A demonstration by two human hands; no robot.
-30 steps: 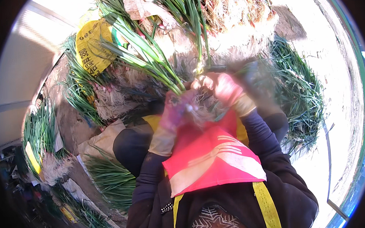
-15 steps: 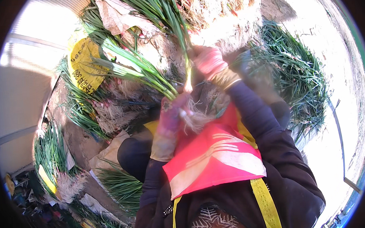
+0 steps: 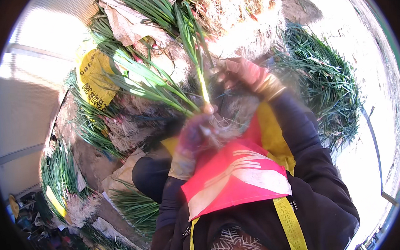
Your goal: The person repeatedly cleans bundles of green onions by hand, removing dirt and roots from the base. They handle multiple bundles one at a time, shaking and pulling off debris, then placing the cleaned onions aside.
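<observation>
My left hand (image 3: 193, 130), in a blurred purple glove with a pale cuff, is closed on several green onion stalks (image 3: 180, 99), leaves fanning up and leftward. One pale stalk (image 3: 202, 82) stands upright among them; white roots (image 3: 223, 128) hang beside my fingers. My right hand (image 3: 235, 73), in a pink glove with a tan cuff, is raised just right of the upright stalk; its fingertips are smeared, so I cannot tell what they hold. A red and cream apron (image 3: 236, 177) lies below both hands.
Piled onion bundles with pale roots (image 3: 235, 14) lie ahead, under pinkish sacking (image 3: 131, 20) and beside a yellow printed sack (image 3: 93, 74). Loose green leaves (image 3: 320, 87) heap at right. More bundles (image 3: 58, 173) lie at left by a pale mesh wall (image 3: 27, 116).
My right hand rose from beside my left hand onto the upright stalk, then moved slightly rightward and down. My left hand moved slightly lower, still holding the onions.
</observation>
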